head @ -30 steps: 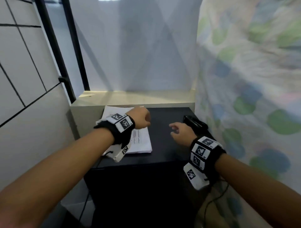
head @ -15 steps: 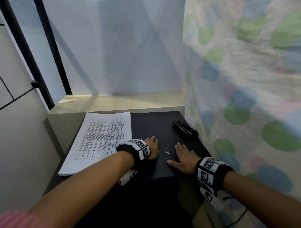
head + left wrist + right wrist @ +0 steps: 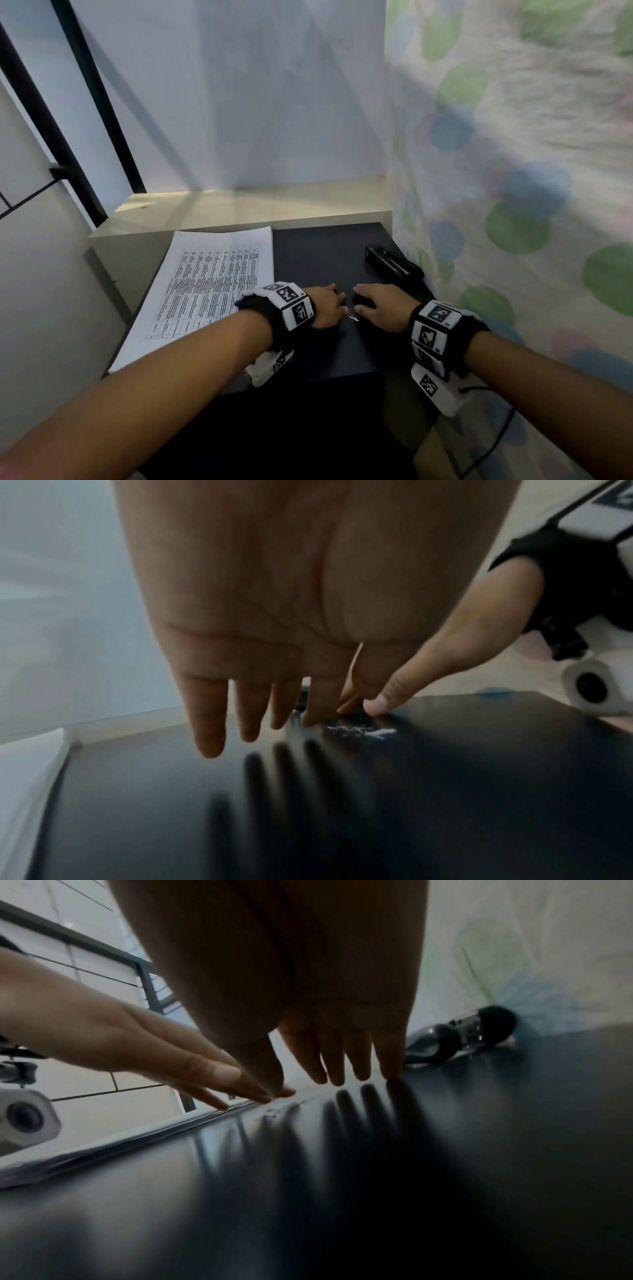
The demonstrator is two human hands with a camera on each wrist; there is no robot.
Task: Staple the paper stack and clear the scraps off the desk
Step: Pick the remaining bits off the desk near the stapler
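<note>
A printed paper stack [image 3: 212, 284] lies on the left part of the black desk [image 3: 318, 253]. A black stapler [image 3: 390, 264] rests at the desk's right edge, also visible as the stapler [image 3: 459, 1037] in the right wrist view. Small white scraps [image 3: 352, 316] lie between my two hands; the left wrist view shows the scraps [image 3: 363, 730] clearly. My left hand [image 3: 327, 306] lies flat with straight fingers just left of them. My right hand [image 3: 380, 305] lies flat just right of them, its thumb beside the scraps.
A pale ledge [image 3: 260, 202] runs behind the desk under a white wall. A dotted curtain [image 3: 513, 171] hangs close along the right side. A tiled wall and black frame [image 3: 68, 150] stand at the left. The desk's front edge [image 3: 325, 377] is near my wrists.
Both hands dropped from above the desk onto its surface, then slid toward each other, closing in on the scraps. The paper stack, earlier partly under my left hand, now lies uncovered.
</note>
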